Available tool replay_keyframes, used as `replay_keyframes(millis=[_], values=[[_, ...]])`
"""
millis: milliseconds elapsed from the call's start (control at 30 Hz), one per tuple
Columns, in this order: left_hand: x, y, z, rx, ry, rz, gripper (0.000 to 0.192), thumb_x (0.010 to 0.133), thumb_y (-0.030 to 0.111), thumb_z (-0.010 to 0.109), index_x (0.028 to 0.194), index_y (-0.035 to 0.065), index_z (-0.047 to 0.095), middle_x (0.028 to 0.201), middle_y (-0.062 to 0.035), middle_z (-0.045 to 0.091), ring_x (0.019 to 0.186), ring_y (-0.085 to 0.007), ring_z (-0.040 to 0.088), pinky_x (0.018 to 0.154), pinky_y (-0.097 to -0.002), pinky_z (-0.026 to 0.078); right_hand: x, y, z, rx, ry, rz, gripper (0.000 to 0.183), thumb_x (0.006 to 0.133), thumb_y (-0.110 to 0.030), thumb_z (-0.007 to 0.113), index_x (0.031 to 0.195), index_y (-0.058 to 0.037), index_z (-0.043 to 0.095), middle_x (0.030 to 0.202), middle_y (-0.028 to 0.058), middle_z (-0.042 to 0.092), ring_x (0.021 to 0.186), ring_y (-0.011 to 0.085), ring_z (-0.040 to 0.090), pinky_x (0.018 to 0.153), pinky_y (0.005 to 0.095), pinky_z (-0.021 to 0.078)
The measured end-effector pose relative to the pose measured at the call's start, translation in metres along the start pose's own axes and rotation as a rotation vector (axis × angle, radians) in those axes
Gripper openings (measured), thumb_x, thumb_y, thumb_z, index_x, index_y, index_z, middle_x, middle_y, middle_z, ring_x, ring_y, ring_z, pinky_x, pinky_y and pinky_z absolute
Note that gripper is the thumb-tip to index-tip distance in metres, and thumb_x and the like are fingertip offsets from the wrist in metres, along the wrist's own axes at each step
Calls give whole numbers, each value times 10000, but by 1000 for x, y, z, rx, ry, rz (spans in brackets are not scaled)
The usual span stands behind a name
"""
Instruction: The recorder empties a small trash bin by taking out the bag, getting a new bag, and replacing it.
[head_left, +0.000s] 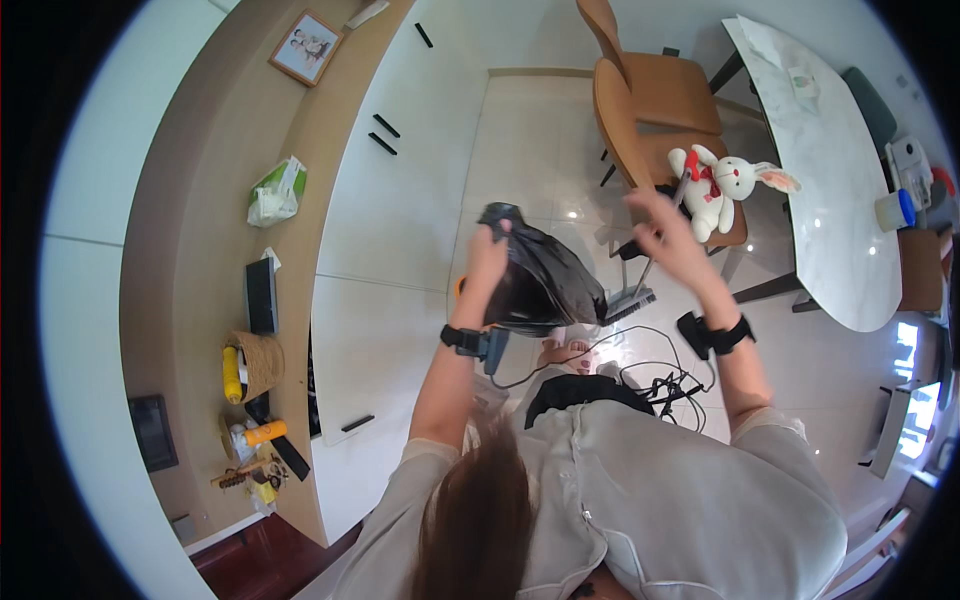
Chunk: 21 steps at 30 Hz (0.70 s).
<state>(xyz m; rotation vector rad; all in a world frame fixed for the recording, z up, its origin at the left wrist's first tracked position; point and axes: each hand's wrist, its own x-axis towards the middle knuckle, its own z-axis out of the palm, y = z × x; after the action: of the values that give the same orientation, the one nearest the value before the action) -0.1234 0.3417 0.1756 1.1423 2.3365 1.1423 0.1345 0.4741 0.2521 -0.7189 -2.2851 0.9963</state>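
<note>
A black plastic bag (551, 277) hangs in front of me, bunched at its top in the grip of my left hand (489, 259). An orange edge of something (459, 286) shows behind the bag; the rest of it is hidden. My right hand (667, 240) is blurred, its fingers apart and nothing seen in them. It overlaps a broom's handle (682, 189) in the view; no grip on the handle is visible. Just right of the bag, low by the floor, is the broom's bristle head (631, 306). Both wrists wear black straps with small devices.
A white plush rabbit (712, 191) sits on a brown chair (675, 90) or its neighbour, beside a marble-look table (832, 187). Loose black cables (671, 390) hang near my waist. White cabinets (390, 225) line the left, under a wooden shelf holding a tissue pack (277, 191) and a twine-wrapped holder (262, 364).
</note>
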Motion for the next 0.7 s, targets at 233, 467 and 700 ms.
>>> replay_keyframes(millis=[233, 467, 700], values=[[79, -82, -31, -524, 167, -183, 339, 847, 317, 573, 898, -17, 541, 798, -71, 576, 690, -147, 536, 603, -282, 437, 30, 185, -37, -655, 49, 149, 516, 656, -27, 586, 1152, -91, 458, 1237, 161, 411, 1160, 357, 373, 941, 416, 347], [113, -167, -16, -561, 323, -343, 240, 852, 210, 570, 948, -3, 516, 825, -62, 567, 708, -145, 552, 560, -263, 445, 53, 248, -25, -937, -197, 491, 681, 667, 0, 552, 1280, -208, 341, 1360, 89, 296, 1275, 298, 250, 965, 466, 330], [108, -210, 5, -808, 322, -767, 238, 843, 149, 567, 1033, 20, 501, 938, -91, 557, 803, -199, 568, 627, -354, 489, 69, 262, -16, -1033, -455, 649, 501, 716, -60, 552, 1194, -151, 433, 1234, 93, 428, 1161, 287, 410, 891, 432, 412]])
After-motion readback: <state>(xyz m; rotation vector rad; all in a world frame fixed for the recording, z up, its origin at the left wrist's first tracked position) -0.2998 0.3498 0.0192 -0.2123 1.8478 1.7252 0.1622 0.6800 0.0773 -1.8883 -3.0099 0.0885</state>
